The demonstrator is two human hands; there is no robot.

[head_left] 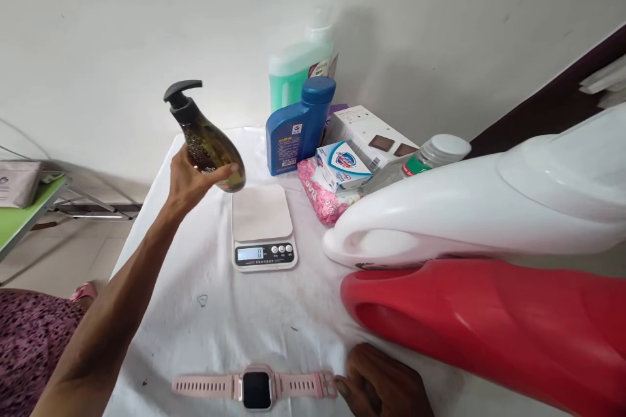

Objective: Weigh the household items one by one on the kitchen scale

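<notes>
Left hand [188, 182] has its grip closed around a dark amber plastic pump bottle [208, 140] above the white kitchen scale [263, 227]; right hand [384, 381], loosely curled and holding nothing, touches the pink-strapped smartwatch [257, 388].

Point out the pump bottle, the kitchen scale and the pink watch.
pump bottle [210, 146], head view, on its dark amber body above the left hand's fingers.
kitchen scale [261, 214], head view, on its bare weighing platform.
pink watch [257, 389], head view, on its dark square face.

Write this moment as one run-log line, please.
left hand: holds pump bottle tilted, above table | right hand: resting by pink watch | scale: bare, reads 0
</notes>
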